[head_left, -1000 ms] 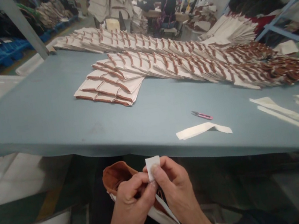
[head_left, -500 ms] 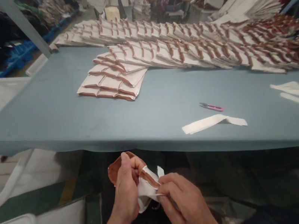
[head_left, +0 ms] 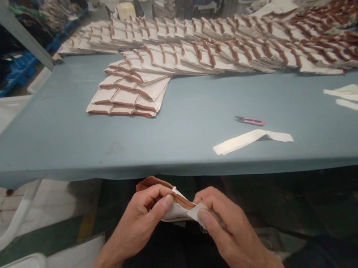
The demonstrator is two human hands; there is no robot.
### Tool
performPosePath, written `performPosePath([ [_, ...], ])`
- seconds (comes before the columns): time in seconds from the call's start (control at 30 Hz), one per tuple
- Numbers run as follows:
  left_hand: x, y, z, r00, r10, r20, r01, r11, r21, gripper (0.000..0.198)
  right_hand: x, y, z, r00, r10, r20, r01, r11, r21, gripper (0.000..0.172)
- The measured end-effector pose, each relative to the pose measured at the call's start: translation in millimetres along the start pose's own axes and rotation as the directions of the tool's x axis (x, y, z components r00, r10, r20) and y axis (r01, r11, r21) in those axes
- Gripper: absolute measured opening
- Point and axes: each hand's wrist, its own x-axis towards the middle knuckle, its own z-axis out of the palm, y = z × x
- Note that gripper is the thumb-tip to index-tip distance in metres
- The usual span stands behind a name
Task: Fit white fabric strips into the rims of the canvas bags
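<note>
Below the table's front edge, a sewn fabric piece (head_left: pixel 184 201) in off-white and brown is stretched between my two hands. My left hand (head_left: pixel 144 216) pinches its seam between thumb and fingers, with a brown flap rising behind. At the other end, my right hand (head_left: pixel 225 224) is closed on the off-white end, thumb on top. What lies under the right fingers is hidden. On the table beyond lie pink-handled thread snips (head_left: pixel 250 120) and an off-white fabric strip (head_left: pixel 251 139), neither touched by a hand.
Overlapping rows of off-white pieces with brown edges (head_left: pixel 194 57) cover the back of the blue-grey table (head_left: pixel 74 141). More pale strips (head_left: pixel 356 94) lie at the right. A white plastic bin (head_left: pixel 19 263) stands low at the left, and a metal post (head_left: pixel 18 32) rises at the table's far left corner.
My left thumb has come down from pointing up to press on the seam. My right hand has shifted slightly right, and the fabric is now pulled straighter between both hands.
</note>
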Motion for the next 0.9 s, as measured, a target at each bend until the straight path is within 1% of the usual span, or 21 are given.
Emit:
performPosePath([
  [0.07, 0.8, 5.2, 0.3, 1.000, 0.005, 0.007, -0.005, 1.000, -0.011, 0.036, 4.9, -6.1, -9.2, 0.999, 0.022, -0.026, -0.021, 0.999, 0.043, 0.025],
  [0.17, 2.8, 17.2, 1.8, 0.999, 0.028, 0.028, -0.029, 0.999, 0.021, 0.034, 14.4, -19.0, -21.1, 0.997, 0.017, -0.080, -0.014, 0.999, 0.037, 0.029],
  [0.23, 4.6, 24.4, 2.7, 0.999, 0.033, 0.040, -0.034, 0.999, 0.019, 0.033, 20.5, -28.1, -25.4, 0.997, 0.030, -0.067, -0.029, 0.999, 0.017, 0.030],
  [0.3, 6.4, 28.9, 3.0, 0.999, 0.026, 0.040, -0.025, 0.999, -0.022, 0.033, 25.4, -36.4, -27.1, 0.998, 0.035, -0.051, -0.036, 0.999, -0.019, 0.026],
  [0.4, 8.8, 30.0, 2.5, 1.000, 0.008, 0.022, -0.005, 0.992, -0.123, 0.035, 29.8, -46.4, -28.2, 0.995, 0.081, -0.060, -0.084, 0.996, -0.044, 0.020],
  [0.5, 10.4, 27.5, 2.3, 0.997, -0.065, 0.050, 0.075, 0.966, -0.247, 0.039, 30.8, -54.6, -29.3, 0.984, 0.164, -0.075, -0.167, 0.985, -0.034, 0.023],
  [0.57, 11.0, 26.4, 3.5, 0.993, -0.100, 0.067, 0.115, 0.951, -0.288, 0.041, 30.2, -60.2, -29.4, 0.980, 0.182, -0.087, -0.186, 0.981, -0.046, 0.025],
  [0.6, 11.2, 26.3, 4.4, 0.993, -0.103, 0.064, 0.117, 0.949, -0.293, 0.040, 29.7, -63.0, -28.9, 0.979, 0.184, -0.084, -0.189, 0.981, -0.051, 0.025],
  [0.73, 10.0, 27.3, 9.2, 0.996, -0.084, 0.005, 0.082, 0.955, -0.285, 0.040, 28.6, -69.6, -23.2, 0.974, 0.222, -0.041, -0.224, 0.973, -0.057, 0.027],
  [0.83, 8.3, 26.7, 12.0, 0.997, -0.039, -0.063, 0.024, 0.972, -0.233, 0.039, 31.3, -65.9, -16.2, 0.969, 0.240, -0.062, -0.246, 0.961, -0.128, 0.025],
  [0.9, 7.7, 25.4, 13.2, 0.997, -0.005, -0.073, -0.011, 0.974, -0.225, 0.040, 34.0, -61.1, -12.0, 0.965, 0.250, -0.080, -0.261, 0.950, -0.173, 0.025],
])
